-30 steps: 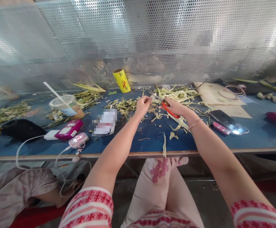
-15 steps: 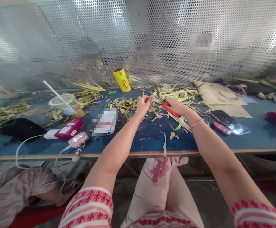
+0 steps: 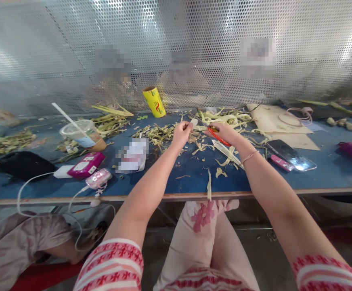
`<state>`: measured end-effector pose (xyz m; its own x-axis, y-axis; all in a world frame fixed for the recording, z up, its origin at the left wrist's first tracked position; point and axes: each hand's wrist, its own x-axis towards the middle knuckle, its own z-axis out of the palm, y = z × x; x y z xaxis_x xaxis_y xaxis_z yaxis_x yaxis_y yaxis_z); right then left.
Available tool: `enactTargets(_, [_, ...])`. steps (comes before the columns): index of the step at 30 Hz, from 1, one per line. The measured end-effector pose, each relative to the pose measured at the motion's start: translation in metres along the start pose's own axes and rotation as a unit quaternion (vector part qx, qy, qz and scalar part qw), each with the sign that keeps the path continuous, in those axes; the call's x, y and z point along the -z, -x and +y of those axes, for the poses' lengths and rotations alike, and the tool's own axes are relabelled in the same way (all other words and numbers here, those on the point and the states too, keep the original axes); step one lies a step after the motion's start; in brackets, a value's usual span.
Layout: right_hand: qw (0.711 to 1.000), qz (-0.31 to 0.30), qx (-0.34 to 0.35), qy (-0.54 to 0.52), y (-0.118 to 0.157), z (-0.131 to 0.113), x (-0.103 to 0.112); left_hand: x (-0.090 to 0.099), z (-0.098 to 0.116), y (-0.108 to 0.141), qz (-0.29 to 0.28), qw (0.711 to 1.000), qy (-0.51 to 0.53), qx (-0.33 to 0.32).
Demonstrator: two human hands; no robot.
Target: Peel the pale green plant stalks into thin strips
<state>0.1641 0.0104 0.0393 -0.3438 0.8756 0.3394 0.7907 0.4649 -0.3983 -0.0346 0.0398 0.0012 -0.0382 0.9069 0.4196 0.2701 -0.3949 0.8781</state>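
Over the blue table, my left hand (image 3: 182,132) pinches a small pale green plant piece (image 3: 194,121). My right hand (image 3: 221,132) is wrapped round red-handled scissors (image 3: 220,138), whose blades point left toward that piece. Whether the blades touch it cannot be made out. Under and beside my hands lie a pile of dry green-brown plant bits (image 3: 159,134) and longer pale peeled strips (image 3: 227,117). A white-green strip (image 3: 228,152) rests below my right hand, and another strip (image 3: 209,184) lies at the table's front edge.
A yellow roll (image 3: 154,102) stands at the back by the perforated metal panel (image 3: 209,48). On the left are a drink cup (image 3: 83,135), a black pouch (image 3: 26,165) and a purple box (image 3: 86,164) with cables. Phones (image 3: 292,154) and brown paper (image 3: 279,121) lie right. A person's leg shows lower left.
The scissors have drawn back slightly to the right from my left hand. My left hand keeps its pinch, and the view has shifted a little.
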Motion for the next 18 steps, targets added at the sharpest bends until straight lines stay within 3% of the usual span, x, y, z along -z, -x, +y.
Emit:
enactTargets(5, [0.999, 0.032, -0.043, -0.002, -0.003, 0.008, 0.003, 0.001, 0.004, 0.003, -0.001, 1.0, 0.016, 0.016])
enactTargets(10, [0.971, 0.026, -0.211, 0.107, 0.007, 0.025, 0.011, 0.005, 0.014, 0.006, 0.035, 0.997, 0.062, 0.028])
enactTargets(12, [0.958, 0.022, -0.242, 0.153, 0.009, 0.03, 0.012, 0.007, 0.018, 0.005, 0.06, 0.993, 0.091, 0.046])
enactTargets(15, [0.972, 0.082, -0.18, 0.125, 0.007, 0.024, 0.01, 0.006, 0.024, 0.006, 0.057, 0.984, 0.137, 0.095])
enactTargets(18, [0.989, 0.124, -0.074, -0.04, 0.001, 0.007, 0.005, 0.002, 0.031, 0.012, 0.025, 0.978, 0.175, 0.11])
